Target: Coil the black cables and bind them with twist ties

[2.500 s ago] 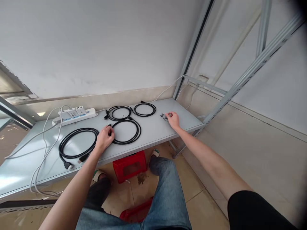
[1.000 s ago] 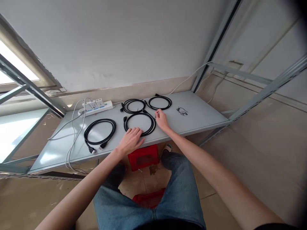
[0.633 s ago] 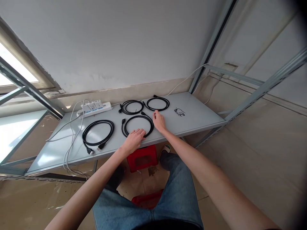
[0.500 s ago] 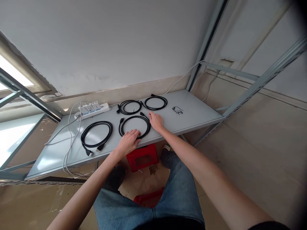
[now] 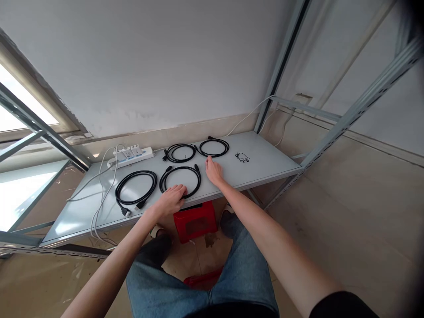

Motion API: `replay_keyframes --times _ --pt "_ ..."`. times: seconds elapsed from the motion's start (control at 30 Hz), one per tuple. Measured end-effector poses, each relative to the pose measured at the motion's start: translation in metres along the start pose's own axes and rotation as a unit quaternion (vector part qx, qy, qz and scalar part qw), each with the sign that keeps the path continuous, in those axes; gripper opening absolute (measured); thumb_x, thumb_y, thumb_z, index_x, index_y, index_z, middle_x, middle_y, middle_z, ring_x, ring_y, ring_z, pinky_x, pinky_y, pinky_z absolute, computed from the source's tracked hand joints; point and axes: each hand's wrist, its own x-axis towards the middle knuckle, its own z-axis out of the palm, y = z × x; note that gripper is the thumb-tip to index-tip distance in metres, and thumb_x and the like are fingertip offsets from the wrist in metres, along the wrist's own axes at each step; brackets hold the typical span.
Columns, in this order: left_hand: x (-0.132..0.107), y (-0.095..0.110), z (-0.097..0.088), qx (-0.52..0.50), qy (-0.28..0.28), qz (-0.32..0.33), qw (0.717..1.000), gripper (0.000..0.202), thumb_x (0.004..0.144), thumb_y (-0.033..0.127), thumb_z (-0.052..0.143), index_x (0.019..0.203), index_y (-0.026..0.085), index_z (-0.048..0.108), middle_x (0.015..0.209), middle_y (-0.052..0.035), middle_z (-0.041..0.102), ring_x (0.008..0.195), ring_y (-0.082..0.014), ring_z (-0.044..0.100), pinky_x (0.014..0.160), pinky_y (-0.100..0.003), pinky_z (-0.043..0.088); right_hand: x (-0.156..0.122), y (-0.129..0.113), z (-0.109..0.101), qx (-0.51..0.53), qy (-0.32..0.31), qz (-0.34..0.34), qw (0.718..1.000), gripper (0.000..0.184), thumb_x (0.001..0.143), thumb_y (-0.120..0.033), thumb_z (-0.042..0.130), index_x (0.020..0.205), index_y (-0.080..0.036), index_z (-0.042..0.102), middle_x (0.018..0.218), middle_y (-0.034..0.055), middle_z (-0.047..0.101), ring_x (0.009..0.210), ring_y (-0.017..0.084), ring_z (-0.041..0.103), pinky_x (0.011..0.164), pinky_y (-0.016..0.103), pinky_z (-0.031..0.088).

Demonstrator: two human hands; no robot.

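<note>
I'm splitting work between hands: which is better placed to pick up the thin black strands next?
Probably the right hand: it is nearer the strands, to its right, while the left hand is at the near edge of a black coil.

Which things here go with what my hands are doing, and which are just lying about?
Likely in use:
black cable at the left hand
other black cables
thin black ties

Likely just there:
power strip
red plastic items

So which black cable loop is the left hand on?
The front right loop: the left hand covers part of its near edge, but not the front left loop, back left loop or back right loop.
</note>
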Motion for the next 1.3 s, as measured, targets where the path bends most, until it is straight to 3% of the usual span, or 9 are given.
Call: replay_keyframes --times 0.13,0.3,0.47,0.6,0.77,0.9,1.03,1.13,1.3 --pt "0.012 0.022 0.004 0.101 0.015 -0.022 0.995 0.019 0.103 0.036 0.05 0.106 0.021 0.06 0.105 -0.0139 0.068 0.1 -0.0297 0.066 0.085 -0.04 0.048 -0.003 0.0 -0.001 -0.009 -0.008 -0.003 1.0 0.026 0.108 -0.028 0.035 0.115 -0.022 0.059 0.083 0.0102 0.066 0.079 0.028 0.064 0.077 0.036 0.042" --pt "0.025 0.034 0.005 0.113 -0.01 -0.011 0.994 0.016 0.098 0.017 0.053 0.112 0.02 0.059 0.113 -0.0142 0.068 0.103 -0.0279 0.068 0.081 -0.036 0.049 -0.006 0.002 -0.004 -0.054 -0.009 -0.033 0.998 0.027 0.108 -0.03 0.036 0.102 -0.025 0.062 0.077 0.0054 0.063 0.075 0.023 0.062 0.071 0.031 0.04" --pt "0.025 0.031 0.005 0.107 0.024 -0.065 0.992 0.029 0.09 0.009 0.051 0.116 0.018 0.059 0.113 -0.0156 0.067 0.107 -0.0295 0.066 0.086 -0.039 0.05 -0.003 0.003 -0.004 -0.041 0.006 -0.009 0.999 0.022 0.105 -0.028 0.039 0.113 -0.022 0.059 0.08 0.0057 0.064 0.074 0.024 0.06 0.068 0.03 0.038" --pt "0.037 0.031 0.01 0.111 0.036 -0.118 0.986 0.029 0.09 0.012 0.048 0.116 0.012 0.061 0.114 -0.0198 0.067 0.112 -0.0332 0.064 0.092 -0.045 0.05 -0.004 0.005 -0.004 0.018 0.016 -0.019 1.0 0.024 0.101 -0.028 0.043 0.12 -0.02 0.055 0.075 0.0027 0.061 0.071 0.024 0.059 0.069 0.031 0.04" --pt "0.05 0.031 0.015 0.08 0.036 -0.184 0.979 0.032 0.089 0.008 0.045 0.116 0.012 0.062 0.121 -0.0196 0.067 0.113 -0.0301 0.065 0.09 -0.039 0.051 -0.005 0.008 -0.002 0.142 0.025 -0.066 0.987 0.04 0.09 -0.026 0.051 0.129 -0.019 0.049 0.073 -0.0001 0.061 0.071 0.024 0.061 0.071 0.033 0.046" --pt "0.048 0.033 0.018 0.049 0.066 -0.211 0.974 0.032 0.089 0.009 0.045 0.118 0.013 0.06 0.114 -0.0179 0.07 0.105 -0.0292 0.069 0.086 -0.037 0.05 -0.003 0.012 0.0 0.233 0.021 -0.063 0.97 0.026 0.084 -0.033 0.061 0.107 -0.021 0.057 0.075 0.002 0.065 0.073 0.023 0.063 0.076 0.035 0.051" --pt "0.044 0.034 0.021 0.036 0.067 -0.202 0.976 0.029 0.091 0.016 0.047 0.118 0.015 0.057 0.099 -0.0134 0.073 0.091 -0.0292 0.072 0.078 -0.036 0.048 -0.003 0.015 0.0 0.322 -0.003 -0.05 0.945 0.022 0.082 -0.043 0.064 0.079 -0.022 0.059 0.077 0.0069 0.069 0.075 0.023 0.067 0.076 0.034 0.054" --pt "0.044 0.035 0.022 0.04 0.091 -0.186 0.978 0.025 0.099 0.033 0.046 0.114 0.016 0.058 0.1 -0.0129 0.073 0.088 -0.0295 0.072 0.074 -0.035 0.046 -0.004 0.016 0.0 0.352 0.006 -0.027 0.936 0.027 0.083 -0.049 0.063 0.08 -0.022 0.059 0.073 0.0061 0.068 0.071 0.021 0.066 0.072 0.033 0.054" --pt "0.045 0.034 0.026 0.047 0.101 -0.18 0.977 0.052 0.109 0.051 0.023 0.111 0.016 0.061 0.101 -0.0149 0.074 0.09 -0.029 0.073 0.074 -0.035 0.046 -0.003 0.016 -0.002 0.336 0.067 0.005 0.939 0.029 0.089 -0.053 0.052 0.085 -0.024 0.052 0.071 0.0017 0.064 0.068 0.019 0.062 0.071 0.03 0.051"
